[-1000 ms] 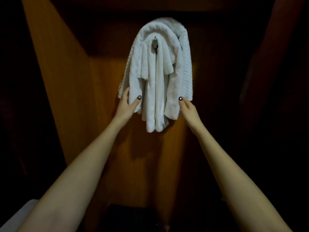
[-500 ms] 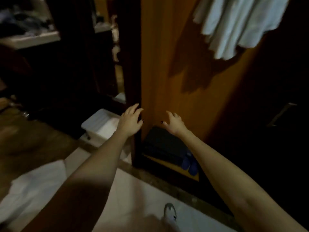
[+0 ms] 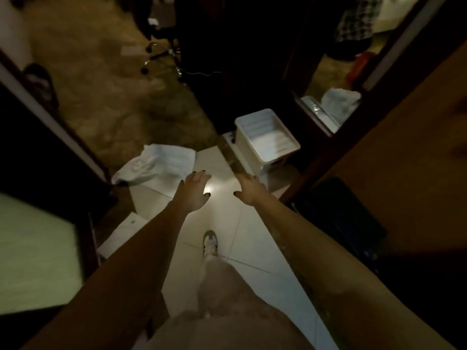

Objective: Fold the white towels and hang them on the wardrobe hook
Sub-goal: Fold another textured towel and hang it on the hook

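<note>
**Visibility.** The frame is dim and motion-blurred.
- Upper centre: almost black; nothing there can be identified.
- Upper left: thin metal parts (image 3: 161, 54) lie on the brown carpet (image 3: 101, 97); their type cannot be determined.
- Lower left: a pale blurred panel (image 3: 38, 253) is cut off by the frame edge.
- Right: the orange-brown wardrobe panel (image 3: 404, 152) runs out of the frame. A dark object (image 3: 346, 213) sits at its base and cannot be identified.
- Upper right: a narrow bright strip contains a white cloth shape (image 3: 340, 103). Whether this is a reflection or a further towel cannot be determined.

**Task item.** One white towel (image 3: 156, 164) lies on the floor at centre left of the frame, across the edge where carpet meets pale tile floor (image 3: 247, 236). It is not folded: the left end is crumpled and the right end lies flatter. Its lower right corner is near the fingertips of the left hand (image 3: 193, 193); no contact is visible.

**Hands.** Both arms reach forward at centre frame. The left hand and the right hand (image 3: 250, 190) are palm down with fingers spread and relaxed, grasping nothing.

**Other items.** A white open-top bin (image 3: 267, 137) stands just above the right hand in the frame. One shoe (image 3: 210, 242) rests on the tile between the forearms.
</note>
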`<control>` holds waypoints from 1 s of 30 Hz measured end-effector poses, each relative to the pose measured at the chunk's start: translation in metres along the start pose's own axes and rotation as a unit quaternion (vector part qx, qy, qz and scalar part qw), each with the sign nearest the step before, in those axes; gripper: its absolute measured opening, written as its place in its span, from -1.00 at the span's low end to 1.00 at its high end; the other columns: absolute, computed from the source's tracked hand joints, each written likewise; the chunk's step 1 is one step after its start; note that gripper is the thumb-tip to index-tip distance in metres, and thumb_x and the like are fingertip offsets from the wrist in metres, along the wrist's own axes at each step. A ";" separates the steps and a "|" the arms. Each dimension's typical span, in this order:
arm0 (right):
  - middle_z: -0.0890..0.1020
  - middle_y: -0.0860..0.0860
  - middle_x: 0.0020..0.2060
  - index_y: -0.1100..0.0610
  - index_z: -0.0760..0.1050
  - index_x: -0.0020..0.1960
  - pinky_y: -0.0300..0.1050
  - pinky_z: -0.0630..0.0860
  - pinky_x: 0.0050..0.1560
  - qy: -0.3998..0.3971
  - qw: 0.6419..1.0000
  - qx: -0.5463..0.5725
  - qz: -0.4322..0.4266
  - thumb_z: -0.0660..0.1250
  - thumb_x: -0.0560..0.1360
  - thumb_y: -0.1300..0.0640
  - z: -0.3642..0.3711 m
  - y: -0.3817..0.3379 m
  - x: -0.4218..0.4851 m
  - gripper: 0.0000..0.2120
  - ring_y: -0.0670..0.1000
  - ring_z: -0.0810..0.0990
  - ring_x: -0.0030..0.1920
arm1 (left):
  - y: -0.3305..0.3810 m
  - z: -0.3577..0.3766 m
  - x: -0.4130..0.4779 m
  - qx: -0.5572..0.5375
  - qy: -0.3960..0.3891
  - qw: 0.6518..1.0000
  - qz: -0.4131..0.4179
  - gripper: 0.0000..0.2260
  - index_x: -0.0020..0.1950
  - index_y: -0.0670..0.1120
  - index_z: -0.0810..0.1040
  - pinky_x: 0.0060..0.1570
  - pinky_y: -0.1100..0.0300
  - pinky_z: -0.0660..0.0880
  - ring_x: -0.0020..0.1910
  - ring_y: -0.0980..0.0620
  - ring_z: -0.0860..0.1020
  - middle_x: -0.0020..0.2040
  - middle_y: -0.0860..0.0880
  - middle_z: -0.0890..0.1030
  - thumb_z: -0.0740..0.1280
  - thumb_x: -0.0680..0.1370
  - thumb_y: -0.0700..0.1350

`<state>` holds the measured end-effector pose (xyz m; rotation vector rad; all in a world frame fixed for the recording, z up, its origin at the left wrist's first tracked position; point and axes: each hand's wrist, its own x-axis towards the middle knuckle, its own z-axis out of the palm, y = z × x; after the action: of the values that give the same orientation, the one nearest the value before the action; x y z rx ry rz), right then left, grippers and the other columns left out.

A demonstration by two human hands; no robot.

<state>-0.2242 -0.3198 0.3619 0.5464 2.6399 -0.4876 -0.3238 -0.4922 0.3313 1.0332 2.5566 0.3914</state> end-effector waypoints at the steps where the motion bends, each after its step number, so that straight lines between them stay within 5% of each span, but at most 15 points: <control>1: 0.27 0.19 0.48 0.08 0.08 0.57 0.17 0.22 0.45 -0.014 1.000 -0.009 -0.011 0.25 0.59 -0.04 0.002 -0.007 0.018 -0.36 0.26 0.22 0.46 | -0.016 0.000 0.009 -0.002 -0.001 1.000 -0.017 -0.48 0.50 -0.07 0.22 0.42 -0.10 0.21 0.49 -0.10 0.15 0.53 -0.07 0.19 0.29 0.57 -0.04; 14: 0.30 0.15 0.47 0.09 0.12 0.56 0.12 0.33 0.37 -0.092 0.990 -0.050 -0.098 0.24 0.61 0.05 -0.013 -0.053 0.334 -0.43 0.23 0.30 0.42 | -0.174 0.027 0.200 -0.198 0.023 0.957 -0.209 -0.50 0.48 -0.14 0.24 0.38 -0.02 0.25 0.43 -0.17 0.25 0.45 -0.17 0.30 0.28 0.58 -0.06; 21: 0.25 0.14 0.50 0.03 0.12 0.56 0.17 0.30 0.40 -0.137 0.976 -0.106 -0.131 0.25 0.61 0.00 0.098 -0.051 0.500 -0.42 0.22 0.25 0.45 | -0.288 0.124 0.281 -0.210 0.012 0.946 -0.248 -0.49 0.49 -0.16 0.23 0.37 0.01 0.24 0.43 -0.16 0.24 0.46 -0.18 0.29 0.29 0.58 -0.08; 30: 0.20 0.17 0.52 -0.05 0.12 0.56 0.10 0.25 0.42 -0.189 0.971 -0.057 -0.131 0.24 0.61 -0.04 0.297 0.017 0.695 -0.42 0.21 0.23 0.48 | -0.438 0.334 0.398 -0.160 -0.043 0.968 -0.186 -0.47 0.48 -0.15 0.25 0.31 -0.01 0.30 0.37 -0.16 0.28 0.41 -0.17 0.34 0.29 0.58 0.02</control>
<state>-0.7112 -0.2179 -0.2071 0.0547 2.3582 -0.4601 -0.7170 -0.4741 -0.2226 0.4338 2.4310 0.6109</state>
